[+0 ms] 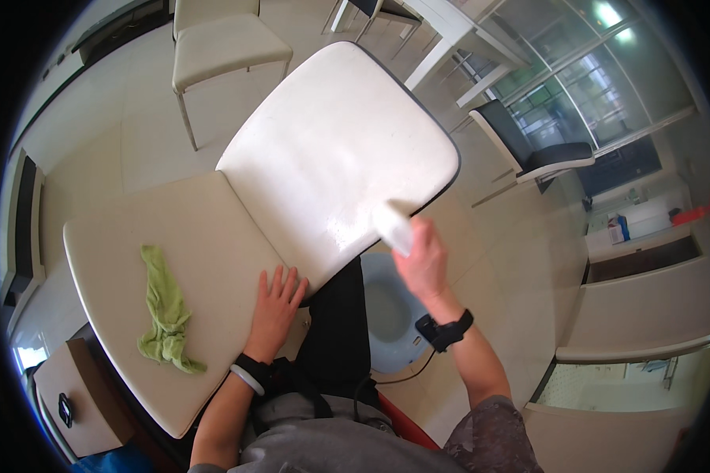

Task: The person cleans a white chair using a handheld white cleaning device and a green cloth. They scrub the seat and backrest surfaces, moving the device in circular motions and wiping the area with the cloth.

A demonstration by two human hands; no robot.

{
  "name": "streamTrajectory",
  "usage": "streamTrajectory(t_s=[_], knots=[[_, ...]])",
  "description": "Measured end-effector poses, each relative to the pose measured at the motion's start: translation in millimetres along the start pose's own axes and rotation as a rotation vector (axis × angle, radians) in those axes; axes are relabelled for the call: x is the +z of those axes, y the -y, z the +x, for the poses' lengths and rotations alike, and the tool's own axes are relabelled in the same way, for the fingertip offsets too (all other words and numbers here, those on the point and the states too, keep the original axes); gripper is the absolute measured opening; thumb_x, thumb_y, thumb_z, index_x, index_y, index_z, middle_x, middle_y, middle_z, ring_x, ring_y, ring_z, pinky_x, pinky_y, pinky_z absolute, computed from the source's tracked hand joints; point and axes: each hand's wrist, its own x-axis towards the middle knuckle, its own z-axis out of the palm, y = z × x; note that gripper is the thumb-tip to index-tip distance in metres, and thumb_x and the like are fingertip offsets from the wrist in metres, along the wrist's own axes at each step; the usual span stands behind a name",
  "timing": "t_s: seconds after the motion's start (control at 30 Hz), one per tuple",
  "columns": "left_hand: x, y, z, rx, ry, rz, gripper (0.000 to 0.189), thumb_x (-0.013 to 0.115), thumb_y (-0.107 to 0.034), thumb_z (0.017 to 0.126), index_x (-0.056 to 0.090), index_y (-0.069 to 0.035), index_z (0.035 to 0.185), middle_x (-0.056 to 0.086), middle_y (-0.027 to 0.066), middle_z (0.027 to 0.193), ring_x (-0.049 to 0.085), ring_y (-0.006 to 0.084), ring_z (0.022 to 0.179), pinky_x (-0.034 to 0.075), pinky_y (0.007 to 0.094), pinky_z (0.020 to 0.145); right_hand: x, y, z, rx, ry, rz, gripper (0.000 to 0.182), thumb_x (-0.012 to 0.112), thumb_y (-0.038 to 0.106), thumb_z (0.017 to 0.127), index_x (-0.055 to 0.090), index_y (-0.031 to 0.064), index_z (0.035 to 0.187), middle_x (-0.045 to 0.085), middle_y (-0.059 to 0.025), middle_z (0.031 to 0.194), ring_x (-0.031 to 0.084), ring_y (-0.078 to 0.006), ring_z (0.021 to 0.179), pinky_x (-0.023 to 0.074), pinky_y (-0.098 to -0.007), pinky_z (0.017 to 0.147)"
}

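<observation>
A chair padded in white, leather-like material fills the middle. Its glossy backrest (343, 130) reaches away from me and its seat (213, 219) lies to the left. My right hand (423, 260) grips a white, block-like object (393, 227), blurred, at the backrest's right edge; whether it is a sponge cannot be told. Wet-looking shine shows on the surface beside it. Palm down, my left hand (277, 310) rests on the seat near the seam, fingers spread and holding nothing. A crumpled light-green cloth (168, 319) lies on the seat, left of that hand.
Below my right hand, a light-blue plastic basin (390, 319) stands on the tiled floor. Another white chair (231, 53) is beyond the backrest, with a black-and-white chair (532, 148) at right. A cardboard box (83, 396) bearing a dark object sits at lower left.
</observation>
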Motion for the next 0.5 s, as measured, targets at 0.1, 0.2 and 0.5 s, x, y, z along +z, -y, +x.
streamTrajectory(t_s=[0.1, 0.2, 0.5], knots=[[-7, 2, 1, -0.006, 0.018, 0.013, 0.070, 0.061, -0.017, 0.091, 0.037, -0.015, 0.157, 0.037, 0.0118, 0.161, 0.031, 0.0365, 0.150, 0.021, 0.0595, 0.122, -10, -10, 30, 0.319, -0.191, 0.019, 0.049, 0.076, 0.008, 0.079, 0.051, 0.0026, 0.121, 0.063, -0.0203, 0.107, 0.066, -0.0421, 0.093, 0.0554, -0.0487, 0.076], [-10, 1, 0, 0.015, 0.041, 0.042, 0.070, 0.060, -0.018, 0.092, 0.036, -0.015, 0.157, 0.036, 0.0116, 0.161, 0.030, 0.0362, 0.150, 0.021, 0.0593, 0.122, 9, -3, 8, 0.251, -0.218, -0.014, 0.048, 0.077, 0.007, 0.078, 0.052, 0.0022, 0.118, 0.063, -0.0208, 0.107, 0.066, -0.0400, 0.092, 0.0555, -0.0476, 0.075], [-13, -1, 4, 0.018, 0.016, 0.034, 0.065, 0.058, -0.018, 0.094, 0.039, -0.015, 0.156, 0.039, 0.0120, 0.160, 0.031, 0.0361, 0.150, 0.021, 0.0600, 0.122, 10, 11, 26, 0.559, -0.368, 0.082, 0.048, 0.079, 0.011, 0.079, 0.051, 0.0020, 0.118, 0.064, -0.0222, 0.106, 0.066, -0.0442, 0.093, 0.0547, -0.0493, 0.077]])
